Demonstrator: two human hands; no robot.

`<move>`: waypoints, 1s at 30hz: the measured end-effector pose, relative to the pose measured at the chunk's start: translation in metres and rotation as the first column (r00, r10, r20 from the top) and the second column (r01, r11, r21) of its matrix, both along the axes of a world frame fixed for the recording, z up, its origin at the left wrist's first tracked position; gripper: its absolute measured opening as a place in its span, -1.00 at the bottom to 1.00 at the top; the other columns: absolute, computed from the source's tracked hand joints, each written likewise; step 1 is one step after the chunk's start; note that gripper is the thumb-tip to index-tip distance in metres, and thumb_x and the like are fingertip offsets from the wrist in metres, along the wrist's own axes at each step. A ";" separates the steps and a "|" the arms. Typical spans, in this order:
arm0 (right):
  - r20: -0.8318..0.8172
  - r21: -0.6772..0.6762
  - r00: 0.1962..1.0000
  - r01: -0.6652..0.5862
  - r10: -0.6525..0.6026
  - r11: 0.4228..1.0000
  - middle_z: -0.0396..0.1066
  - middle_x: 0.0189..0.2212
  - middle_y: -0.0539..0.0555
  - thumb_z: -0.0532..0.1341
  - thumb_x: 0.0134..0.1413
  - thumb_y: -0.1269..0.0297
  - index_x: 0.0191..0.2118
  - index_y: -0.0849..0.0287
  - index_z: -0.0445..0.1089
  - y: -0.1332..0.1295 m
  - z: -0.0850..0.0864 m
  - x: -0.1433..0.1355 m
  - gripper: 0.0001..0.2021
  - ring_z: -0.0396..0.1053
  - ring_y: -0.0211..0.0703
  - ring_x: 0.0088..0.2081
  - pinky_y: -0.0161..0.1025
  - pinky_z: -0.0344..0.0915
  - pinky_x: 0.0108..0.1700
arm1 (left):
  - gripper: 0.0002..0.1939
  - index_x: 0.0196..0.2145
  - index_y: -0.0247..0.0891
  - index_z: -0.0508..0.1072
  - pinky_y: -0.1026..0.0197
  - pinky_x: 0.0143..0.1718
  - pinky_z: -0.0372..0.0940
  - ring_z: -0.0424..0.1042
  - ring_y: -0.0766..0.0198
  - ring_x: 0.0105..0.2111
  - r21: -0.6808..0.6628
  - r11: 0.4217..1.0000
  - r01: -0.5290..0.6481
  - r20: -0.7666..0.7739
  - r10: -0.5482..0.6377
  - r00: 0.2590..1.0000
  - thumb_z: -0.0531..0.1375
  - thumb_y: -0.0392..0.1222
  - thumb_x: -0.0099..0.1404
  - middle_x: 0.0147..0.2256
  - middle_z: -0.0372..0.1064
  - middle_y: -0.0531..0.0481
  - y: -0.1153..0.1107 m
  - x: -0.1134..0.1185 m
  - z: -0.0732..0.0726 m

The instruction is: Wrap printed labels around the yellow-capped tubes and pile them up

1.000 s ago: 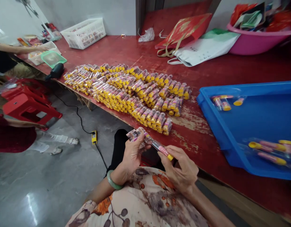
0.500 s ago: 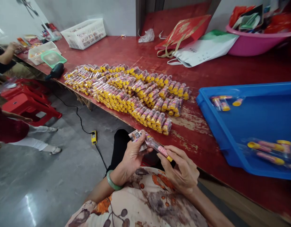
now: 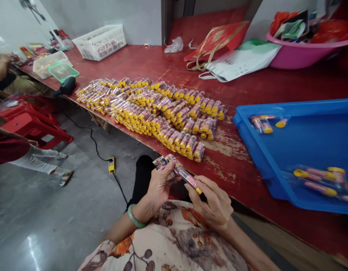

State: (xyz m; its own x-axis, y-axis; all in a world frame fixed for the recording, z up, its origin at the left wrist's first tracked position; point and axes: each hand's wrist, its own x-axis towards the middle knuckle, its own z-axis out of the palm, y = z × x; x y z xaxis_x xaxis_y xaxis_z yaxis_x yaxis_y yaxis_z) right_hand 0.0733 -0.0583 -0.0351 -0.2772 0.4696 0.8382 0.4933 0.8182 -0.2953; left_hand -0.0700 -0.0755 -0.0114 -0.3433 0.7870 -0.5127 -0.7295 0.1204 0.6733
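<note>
Over my lap, my left hand (image 3: 160,185) grips the upper end of a clear tube (image 3: 186,175) with pink print and a yellow cap, along with small printed cards (image 3: 160,162). My right hand (image 3: 212,201) has its thumb and fingers around the tube's yellow-capped lower end. Beyond my hands, a large pile of similar yellow-capped tubes (image 3: 140,113) lies in stacked rows on the red table (image 3: 219,165). To the right, a blue tray (image 3: 255,158) contains several loose tubes.
White baskets (image 3: 102,43), a green tray (image 3: 62,70) and a black hair dryer (image 3: 67,86) are at left. Bags (image 3: 241,60) and a pink basin (image 3: 301,54) stand at back right. Red stools (image 3: 35,122) and two people are on the left.
My right hand and the tube's capped end have shifted slightly left. At the left, the walking person's foot has moved. Both hands still hold the tube.
</note>
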 end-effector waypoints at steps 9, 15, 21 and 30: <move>0.096 0.112 0.994 -0.054 0.043 0.992 0.47 -0.26 0.09 0.36 -0.05 0.51 -0.01 0.12 0.33 0.003 -0.009 -0.004 -0.56 0.49 -0.10 -0.23 -0.27 0.47 -0.27 | -0.60 -0.27 -0.30 0.50 0.24 -0.44 0.38 0.44 0.30 -0.47 0.050 0.998 0.032 -0.003 -0.032 0.999 0.42 -0.06 -0.04 -0.34 0.48 -0.03 -0.002 0.003 -0.007; -0.033 -0.269 0.941 -0.334 0.338 0.903 0.35 -0.05 0.27 0.12 0.14 0.49 0.13 0.23 0.21 0.002 0.008 -0.002 -0.59 0.40 -0.02 -0.04 -0.07 0.44 -0.06 | -0.60 -0.23 -0.28 0.49 0.26 -0.37 0.35 0.43 0.32 -0.43 0.080 0.996 0.026 0.046 -0.030 0.999 0.40 -0.04 0.00 -0.31 0.48 -0.02 -0.004 0.001 0.002; -0.146 -0.297 0.966 -0.249 0.214 0.922 0.37 -0.19 0.12 0.21 0.05 0.47 -0.06 0.14 0.28 0.003 0.012 -0.004 -0.70 0.41 -0.18 -0.28 -0.24 0.43 -0.29 | -0.58 -0.38 -0.34 0.49 0.27 -0.42 0.31 0.40 0.33 -0.54 0.029 0.996 0.082 0.101 -0.085 0.991 0.49 -0.11 -0.19 -0.48 0.46 0.01 -0.009 0.012 0.014; -0.260 -0.527 0.961 -0.223 0.094 0.820 0.26 -0.21 0.05 0.25 -0.16 0.48 -0.23 0.16 0.26 0.010 0.031 -0.002 -0.71 0.17 -0.33 -0.47 -0.29 0.25 -0.42 | -0.52 -0.39 -0.35 0.52 0.22 -0.40 0.34 0.45 0.23 -0.50 0.006 0.982 0.189 0.051 -0.189 0.981 0.51 -0.09 -0.28 -0.47 0.49 -0.06 -0.018 0.017 0.012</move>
